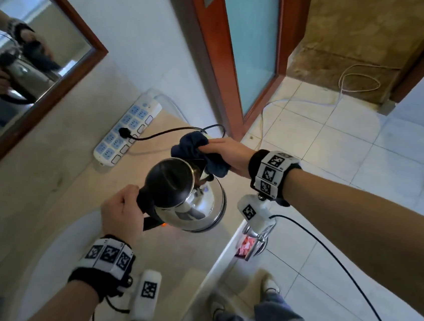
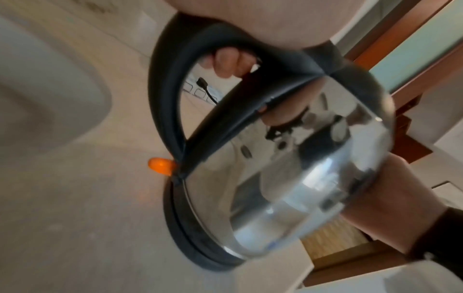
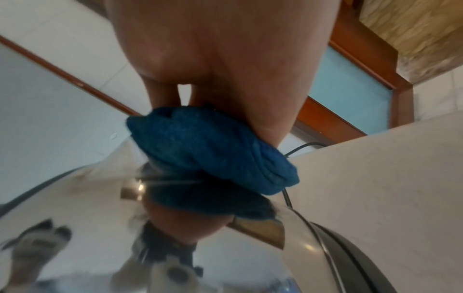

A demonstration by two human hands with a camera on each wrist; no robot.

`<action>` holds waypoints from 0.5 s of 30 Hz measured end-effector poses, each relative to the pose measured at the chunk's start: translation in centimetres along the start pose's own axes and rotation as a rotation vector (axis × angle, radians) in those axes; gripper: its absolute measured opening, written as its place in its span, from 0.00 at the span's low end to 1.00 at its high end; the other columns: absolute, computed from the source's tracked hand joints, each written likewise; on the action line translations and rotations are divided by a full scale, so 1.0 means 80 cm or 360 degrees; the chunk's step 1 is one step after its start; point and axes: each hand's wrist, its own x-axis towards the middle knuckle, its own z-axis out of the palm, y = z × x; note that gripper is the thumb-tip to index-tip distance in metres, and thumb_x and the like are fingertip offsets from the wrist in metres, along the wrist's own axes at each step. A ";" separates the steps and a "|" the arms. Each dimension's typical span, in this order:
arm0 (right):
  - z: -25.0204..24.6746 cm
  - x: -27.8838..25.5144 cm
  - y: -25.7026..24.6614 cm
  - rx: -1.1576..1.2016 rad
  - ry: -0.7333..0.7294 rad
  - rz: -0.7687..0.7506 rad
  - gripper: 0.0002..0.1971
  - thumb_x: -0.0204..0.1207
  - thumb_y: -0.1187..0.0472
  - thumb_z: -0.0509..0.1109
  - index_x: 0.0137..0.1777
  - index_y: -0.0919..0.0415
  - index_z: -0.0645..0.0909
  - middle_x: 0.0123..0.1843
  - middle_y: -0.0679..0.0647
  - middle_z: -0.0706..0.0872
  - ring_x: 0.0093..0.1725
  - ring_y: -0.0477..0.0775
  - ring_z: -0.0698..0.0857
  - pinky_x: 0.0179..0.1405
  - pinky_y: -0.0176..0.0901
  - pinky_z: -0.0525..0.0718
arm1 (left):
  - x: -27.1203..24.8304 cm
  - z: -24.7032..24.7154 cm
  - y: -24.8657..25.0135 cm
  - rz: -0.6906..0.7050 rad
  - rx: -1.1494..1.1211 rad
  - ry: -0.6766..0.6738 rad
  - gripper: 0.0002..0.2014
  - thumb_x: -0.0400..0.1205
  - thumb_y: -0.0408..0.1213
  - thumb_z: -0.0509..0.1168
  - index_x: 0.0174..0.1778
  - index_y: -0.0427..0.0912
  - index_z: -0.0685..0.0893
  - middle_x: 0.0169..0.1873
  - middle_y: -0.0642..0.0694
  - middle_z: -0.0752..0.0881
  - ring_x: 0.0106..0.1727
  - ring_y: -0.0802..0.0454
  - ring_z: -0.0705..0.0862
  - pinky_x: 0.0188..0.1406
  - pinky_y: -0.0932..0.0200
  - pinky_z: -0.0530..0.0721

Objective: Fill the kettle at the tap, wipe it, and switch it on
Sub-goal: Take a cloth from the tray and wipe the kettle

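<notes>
The left hand point(image 1: 121, 212) curls its grip round the black handle of the steel kettle point(image 1: 196, 203) on its base on the table point(image 1: 47, 169), while the right hand point(image 1: 226, 154) bunches a blue cloth point(image 1: 193, 149) against the kettle's far side, contents unseen.

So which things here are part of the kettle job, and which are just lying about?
Job: kettle, held by left hand; blue cloth, pressed on it by right hand; orange switch; power strip.
Lying about: mirror, door, white cable on floor.
</notes>
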 end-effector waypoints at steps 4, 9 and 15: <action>-0.009 0.005 0.032 -0.0125 -0.0054 0.0109 0.09 0.83 0.60 0.64 0.58 0.60 0.84 0.55 0.60 0.85 0.52 0.56 0.83 0.57 0.46 0.80 | 0.040 -0.010 -0.002 0.0407 0.0144 -0.0462 0.17 0.82 0.32 0.57 0.27 0.31 0.68 0.20 0.44 0.66 0.23 0.60 0.67 0.25 0.63 0.66; -0.015 0.024 0.053 -0.0617 -0.0088 0.0205 0.15 0.83 0.53 0.62 0.62 0.57 0.83 0.66 0.64 0.84 0.66 0.67 0.82 0.72 0.61 0.76 | 0.102 -0.010 0.005 0.0999 0.0711 -0.0846 0.13 0.79 0.32 0.54 0.27 0.38 0.72 0.21 0.45 0.75 0.30 0.55 0.75 0.26 0.69 0.67; -0.001 0.042 -0.007 -0.0468 -0.0299 -0.0065 0.10 0.82 0.59 0.65 0.54 0.60 0.87 0.51 0.58 0.89 0.50 0.51 0.84 0.59 0.46 0.82 | 0.149 0.010 0.023 0.1280 0.0690 -0.1108 0.19 0.80 0.40 0.48 0.28 0.35 0.75 0.28 0.44 0.77 0.33 0.48 0.75 0.34 0.55 0.71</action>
